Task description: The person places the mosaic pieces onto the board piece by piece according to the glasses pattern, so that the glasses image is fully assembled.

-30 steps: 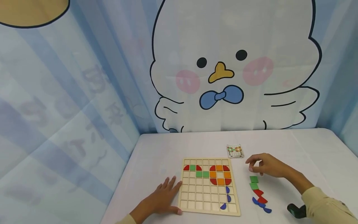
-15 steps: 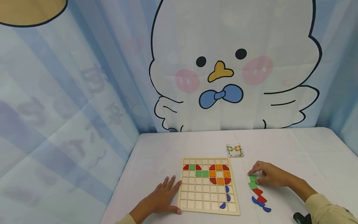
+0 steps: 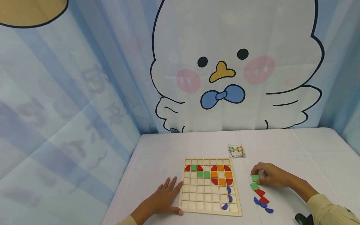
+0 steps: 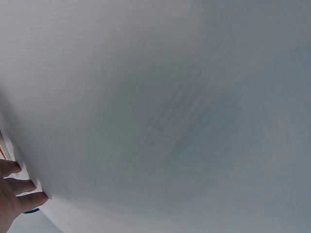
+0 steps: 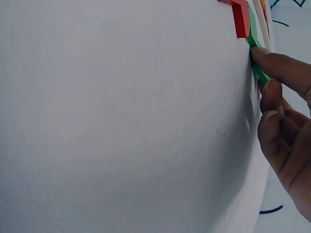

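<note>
My right hand [image 3: 271, 175] pinches a green square tile [image 3: 255, 178] between thumb and index finger at the top of a loose column of pieces. Close up in the right wrist view, the two fingertips are at either end of the tile, low over the table. A second green tile [image 3: 254, 186] lies just below it, followed by two red quarter-round pieces [image 3: 264, 200]. My left hand [image 3: 163, 200] rests with fingers spread on the table, fingertips at the left edge of the wooden grid board [image 3: 211, 214]. Red, green and orange pieces fill several upper cells.
Small blue pieces [image 3: 230, 198] lie in the board's lower right cells. More blue pieces [image 3: 263, 205] end the loose column. A small pattern card [image 3: 236, 151] lies behind the board. A dark object [image 3: 302, 218] shows by the right sleeve. A printed curtain [image 3: 180, 40] hangs behind the table.
My right hand has come down from above the column, fingers curled in the air, onto the upper green tile and pinches it, nudging it slightly. The left hand stays still.
</note>
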The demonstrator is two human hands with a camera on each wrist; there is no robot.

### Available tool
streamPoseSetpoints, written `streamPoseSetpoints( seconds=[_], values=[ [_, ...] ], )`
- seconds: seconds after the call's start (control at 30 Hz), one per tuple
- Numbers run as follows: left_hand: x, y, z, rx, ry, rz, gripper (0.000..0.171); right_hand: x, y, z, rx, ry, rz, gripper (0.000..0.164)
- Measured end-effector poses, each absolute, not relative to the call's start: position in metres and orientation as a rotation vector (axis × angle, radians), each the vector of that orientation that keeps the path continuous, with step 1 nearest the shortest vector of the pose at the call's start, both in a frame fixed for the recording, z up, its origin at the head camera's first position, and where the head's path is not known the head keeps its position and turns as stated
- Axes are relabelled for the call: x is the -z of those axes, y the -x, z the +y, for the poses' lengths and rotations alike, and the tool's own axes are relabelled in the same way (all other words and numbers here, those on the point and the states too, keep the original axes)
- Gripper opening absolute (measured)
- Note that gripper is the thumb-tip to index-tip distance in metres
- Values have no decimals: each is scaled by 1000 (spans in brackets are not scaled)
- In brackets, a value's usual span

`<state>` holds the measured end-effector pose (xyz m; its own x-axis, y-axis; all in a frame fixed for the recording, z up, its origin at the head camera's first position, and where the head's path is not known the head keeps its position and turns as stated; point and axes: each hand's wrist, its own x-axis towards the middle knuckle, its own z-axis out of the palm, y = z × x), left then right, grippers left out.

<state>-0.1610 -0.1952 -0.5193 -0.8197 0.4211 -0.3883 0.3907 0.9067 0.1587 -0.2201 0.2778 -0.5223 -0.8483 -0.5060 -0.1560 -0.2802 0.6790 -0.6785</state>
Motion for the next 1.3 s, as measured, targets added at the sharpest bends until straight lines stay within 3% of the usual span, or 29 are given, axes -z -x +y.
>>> streamPoseSetpoints(
  seconds=[0.33, 0.63, 1.3],
  values=[
    [516, 161, -195, -95, -612, 2655, 109, 516, 221, 281, 964, 687, 2533, 17],
    [514, 159, -195, -109, -616, 2656, 108, 511, 218, 275, 1059, 577, 2440, 31],
    [512, 158, -193, -114, -594, 2652, 107, 504, 229, 236, 1126, 670, 2373, 22]
  ],
)
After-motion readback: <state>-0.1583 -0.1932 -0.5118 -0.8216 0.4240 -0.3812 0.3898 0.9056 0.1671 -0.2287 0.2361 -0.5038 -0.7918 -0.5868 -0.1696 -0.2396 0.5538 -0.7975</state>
